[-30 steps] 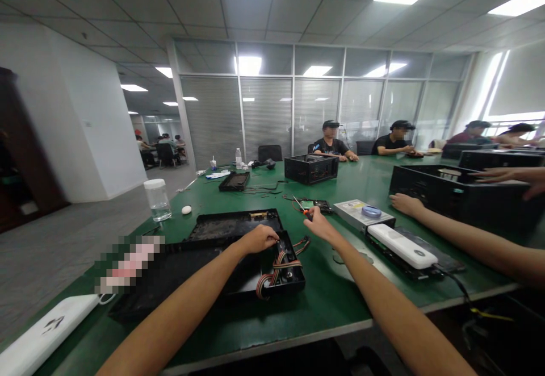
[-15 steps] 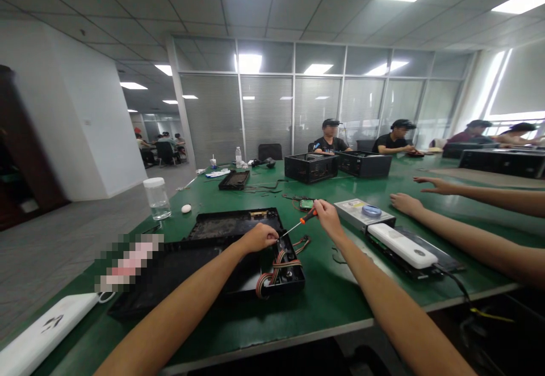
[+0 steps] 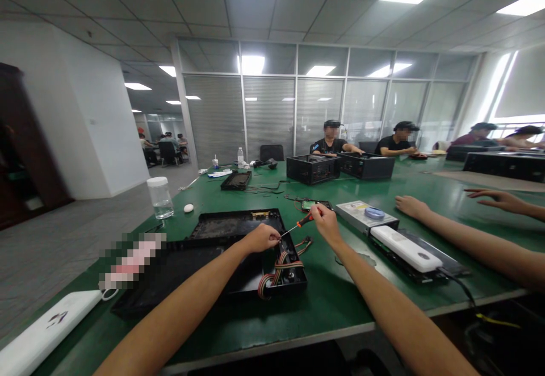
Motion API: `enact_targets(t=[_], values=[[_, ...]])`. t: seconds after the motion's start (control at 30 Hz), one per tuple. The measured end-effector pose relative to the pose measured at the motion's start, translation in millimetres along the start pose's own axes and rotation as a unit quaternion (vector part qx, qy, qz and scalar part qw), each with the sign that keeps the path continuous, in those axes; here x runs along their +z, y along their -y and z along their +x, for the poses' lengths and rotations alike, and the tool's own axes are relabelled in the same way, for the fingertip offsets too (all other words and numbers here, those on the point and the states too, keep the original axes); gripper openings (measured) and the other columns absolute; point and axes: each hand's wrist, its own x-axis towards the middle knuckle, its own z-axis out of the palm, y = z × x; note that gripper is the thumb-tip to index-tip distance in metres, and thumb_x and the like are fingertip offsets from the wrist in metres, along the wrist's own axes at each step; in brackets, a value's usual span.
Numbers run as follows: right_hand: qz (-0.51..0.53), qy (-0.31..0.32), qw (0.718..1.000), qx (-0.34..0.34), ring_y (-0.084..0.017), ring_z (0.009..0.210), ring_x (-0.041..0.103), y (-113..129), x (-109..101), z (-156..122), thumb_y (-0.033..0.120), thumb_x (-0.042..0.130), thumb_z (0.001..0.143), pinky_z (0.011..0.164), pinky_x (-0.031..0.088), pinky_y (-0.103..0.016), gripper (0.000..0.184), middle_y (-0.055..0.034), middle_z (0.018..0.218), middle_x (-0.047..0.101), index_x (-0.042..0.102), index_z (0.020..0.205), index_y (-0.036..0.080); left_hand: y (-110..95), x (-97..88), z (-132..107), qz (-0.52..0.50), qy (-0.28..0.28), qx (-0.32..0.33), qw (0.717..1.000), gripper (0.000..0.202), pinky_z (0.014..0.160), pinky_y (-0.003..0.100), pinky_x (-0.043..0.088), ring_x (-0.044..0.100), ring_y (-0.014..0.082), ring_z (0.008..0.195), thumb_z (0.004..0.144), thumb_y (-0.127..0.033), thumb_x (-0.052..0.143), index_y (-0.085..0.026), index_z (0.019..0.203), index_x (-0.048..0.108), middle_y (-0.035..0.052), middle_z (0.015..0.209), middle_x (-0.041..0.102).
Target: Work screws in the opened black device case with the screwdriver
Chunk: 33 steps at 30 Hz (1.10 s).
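Observation:
In my right hand [image 3: 326,221] is a screwdriver [image 3: 304,220] with a red and black handle, gripped from the right. Its thin shaft slants down left into the right part of a black metal case [image 3: 179,262]. My left hand [image 3: 264,237] is closed in a pinch right at the screwdriver's tip, and what its fingers hold is too small to make out. Striped ribbon wires [image 3: 283,265] loop over the case's right end, just below the hands. Behind the case lies a flat, dusty black panel [image 3: 225,225].
Right of my hand sit a silver drive [image 3: 357,214] and a white power bank [image 3: 404,248] with a cable. A co-worker's forearm [image 3: 464,234] rests beyond them. A clear jar [image 3: 160,200] stands left, a green circuit board [image 3: 313,205] ahead, and black computer cases [image 3: 313,170] farther back.
My right hand and the screwdriver handle have dipped slightly, while the tip stays beside my left fingers. A co-worker's far hand at right has drawn back; the person opposite reaches over a case.

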Motion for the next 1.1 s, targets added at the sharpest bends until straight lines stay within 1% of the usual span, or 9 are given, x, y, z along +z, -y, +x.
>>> enact_targets(t=[0.13, 0.23, 0.47, 0.6, 0.77, 0.87, 0.97, 1.03, 1.1], values=[[-0.03, 0.028, 0.999, -0.006, -0.013, 0.054, 0.047, 1.9, -1.9, -0.5, 0.041, 0.031, 0.083, 0.056, 0.033, -0.021, 0.037, -0.0003, 0.055, 0.052, 0.055, 0.067, 0.018, 0.4, -0.2, 0.1, -0.006, -0.002, 0.002, 1.0, 0.021, 0.067, 0.018, 0.041, 0.058, 0.0113, 0.068, 0.074, -0.019, 0.052, -0.014, 0.088, 0.066, 0.0032, 0.08, 0.066], [-0.049, 0.041, 0.998, -0.029, -0.012, 0.053, 0.047, 3.8, -3.4, -0.6, 0.04, 0.033, 0.083, 0.056, 0.033, -0.021, 0.035, -0.0005, 0.057, 0.052, 0.056, 0.068, 0.018, -0.2, -0.3, 0.1, -0.008, -0.001, 0.0, 1.0, 0.02, 0.066, 0.018, 0.041, 0.058, 0.0114, 0.067, 0.074, -0.019, 0.052, -0.014, 0.088, 0.066, 0.003, 0.079, 0.066], [-0.053, 0.034, 0.998, -0.031, -0.013, 0.055, 0.047, 8.6, -4.1, -1.7, 0.038, 0.032, 0.083, 0.057, 0.033, -0.021, 0.035, -0.0016, 0.059, 0.055, 0.056, 0.069, 0.018, -1.8, -1.2, -0.5, -0.014, -0.005, -0.004, 1.0, 0.02, 0.067, 0.019, 0.041, 0.058, 0.0118, 0.068, 0.073, -0.019, 0.053, -0.015, 0.086, 0.066, 0.0027, 0.079, 0.066], [-0.044, 0.033, 0.998, -0.041, -0.012, 0.054, 0.047, 7.5, -2.8, -2.2, 0.038, 0.032, 0.084, 0.057, 0.033, -0.021, 0.035, -0.0012, 0.059, 0.055, 0.056, 0.07, 0.017, -2.1, -1.5, -1.2, -0.016, -0.005, -0.006, 1.0, 0.019, 0.065, 0.019, 0.04, 0.057, 0.0111, 0.065, 0.073, -0.019, 0.052, -0.015, 0.086, 0.066, 0.0021, 0.076, 0.066], [-0.087, 0.047, 0.994, -0.052, -0.013, 0.056, 0.05, 11.2, -4.8, -3.0, 0.038, 0.031, 0.085, 0.057, 0.032, -0.021, 0.037, -0.0023, 0.06, 0.058, 0.057, 0.069, 0.018, -1.7, -0.4, -1.0, -0.017, 0.0, -0.004, 1.0, 0.02, 0.063, 0.018, 0.04, 0.056, 0.0106, 0.064, 0.072, -0.017, 0.051, -0.014, 0.085, 0.066, 0.0024, 0.076, 0.065], [-0.154, 0.081, 0.982, -0.079, -0.014, 0.059, 0.053, 27.7, -12.4, -1.1, 0.041, 0.032, 0.085, 0.058, 0.03, -0.022, 0.039, -0.0045, 0.062, 0.06, 0.058, 0.067, 0.018, -2.1, 0.0, -0.2, -0.014, 0.002, 0.001, 1.0, 0.021, 0.062, 0.018, 0.039, 0.055, 0.0106, 0.064, 0.072, -0.015, 0.05, -0.014, 0.085, 0.067, 0.0023, 0.075, 0.065], [-0.219, 0.145, 0.958, -0.113, -0.017, 0.064, 0.056, 55.8, -21.4, 6.3, 0.047, 0.035, 0.083, 0.058, 0.029, -0.023, 0.04, -0.0078, 0.064, 0.062, 0.057, 0.068, 0.018, -4.2, -0.7, -0.8, -0.016, 0.001, -0.008, 1.0, 0.021, 0.059, 0.017, 0.038, 0.053, 0.0098, 0.06, 0.07, -0.014, 0.051, -0.014, 0.084, 0.066, 0.0015, 0.071, 0.064], [-0.23, 0.197, 0.943, -0.137, -0.019, 0.065, 0.057, 76.2, -25.0, 14.5, 0.048, 0.035, 0.083, 0.059, 0.03, -0.024, 0.038, -0.0086, 0.067, 0.063, 0.057, 0.077, 0.018, -6.1, -1.6, -2.2, -0.019, 0.0, -0.013, 1.0, 0.019, 0.057, 0.017, 0.037, 0.051, 0.0088, 0.056, 0.069, -0.013, 0.052, -0.014, 0.081, 0.066, 0.0001, 0.066, 0.062], [-0.209, 0.27, 0.925, -0.168, -0.019, 0.064, 0.057, 94.8, -24.6, 24.2, 0.046, 0.036, 0.084, 0.058, 0.031, -0.025, 0.033, -0.0077, 0.071, 0.064, 0.054, 0.089, 0.018, -8.0, -2.4, -3.9, -0.021, -0.004, -0.014, 1.0, 0.017, 0.055, 0.016, 0.036, 0.048, 0.008, 0.053, 0.068, -0.013, 0.052, -0.014, 0.077, 0.066, -0.0011, 0.061, 0.059]])
